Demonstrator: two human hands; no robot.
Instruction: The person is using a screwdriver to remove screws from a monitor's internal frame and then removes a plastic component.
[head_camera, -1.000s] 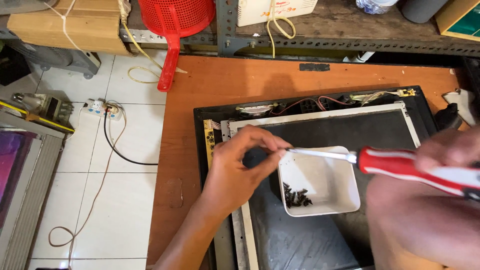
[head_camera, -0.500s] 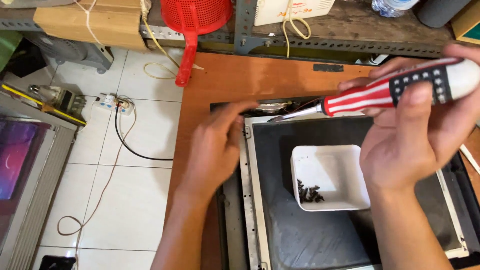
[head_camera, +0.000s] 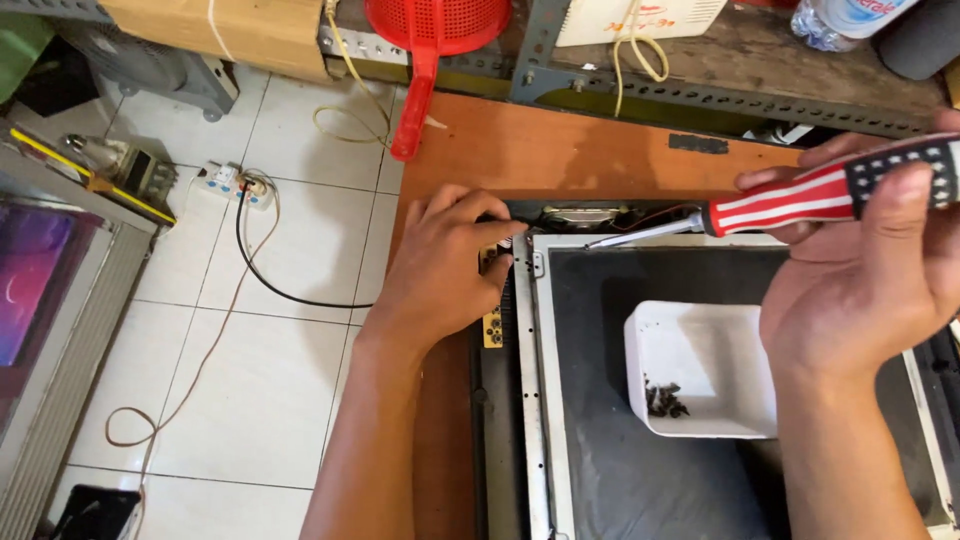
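The left hand (head_camera: 440, 265) now rests at the upper-left corner of the opened flat panel (head_camera: 650, 480), its fingers (head_camera: 490, 232) curled down onto the edge where the metal frame (head_camera: 528, 400) meets a small yellow circuit strip (head_camera: 492, 325); a second ago the same hand hovered over the white tray (head_camera: 700, 370), so it has left the tray and gone to the corner; whether the fingers pinch a screw there cannot be told, since the fingertips hide the spot. The right hand (head_camera: 860, 270) is closed around the red-and-white striped handle of the screwdriver (head_camera: 800, 205); the tool has been lifted off the tray area and now lies nearly level, its shaft pointing left with the tip close above the frame's top edge, near the left fingertips. The tray sits on the dark back of the panel, a cluster of small dark screws (head_camera: 665, 400) in its lower-left corner, untouched. By judgement, work has shifted from the tray to the corner fixing. The panel lies on the orange tabletop (head_camera: 560, 150); a red strainer (head_camera: 430, 40) hangs at the far edge.
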